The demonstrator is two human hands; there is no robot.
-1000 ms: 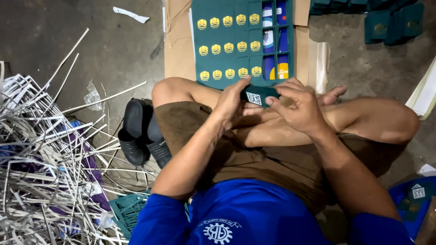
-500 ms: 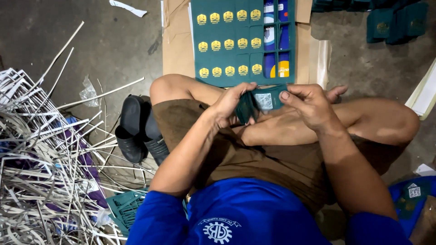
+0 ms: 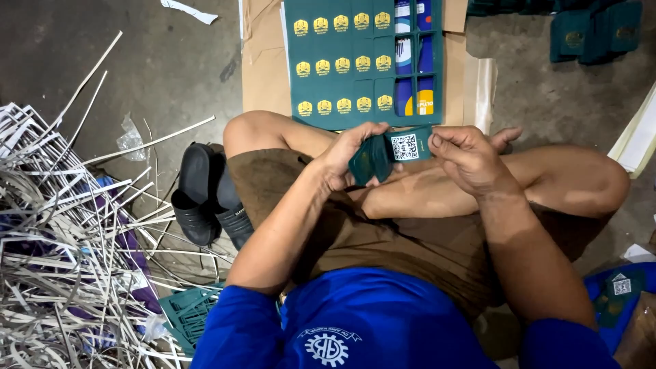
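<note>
Head view, looking down at a person sitting cross-legged on the floor.

Left hand (image 3: pixel 348 154): fingers curled shut around the darker, folded end of a small teal carton (image 3: pixel 386 154), thumb on top. Right hand (image 3: pixel 465 157): fingertips pinched on the carton's other end, at 3 o'clock of the panel with a square code patch. Carton sits just above the crossed shins, centre frame, held between both hands, clear of the floor.

At 12 o'clock of the hands: flat printed sheet (image 3: pixel 362 61) of uncut teal carton blanks with yellow emblems, lying on brown cardboard (image 3: pixel 263 75). At 1–2 o'clock, well apart: pile of folded teal cartons (image 3: pixel 588 31) on the concrete.

At 9 o'clock: pair of black sandals (image 3: pixel 205 195) just beside the left knee. Beyond it, 8–9 o'clock: heap of white trim strips (image 3: pixel 61 225). At 7 o'clock: green plastic crate (image 3: pixel 188 311), partly hidden by the blue sleeve. At 4 o'clock: more teal pieces (image 3: pixel 618 290) on something blue, details too small to tell.
</note>
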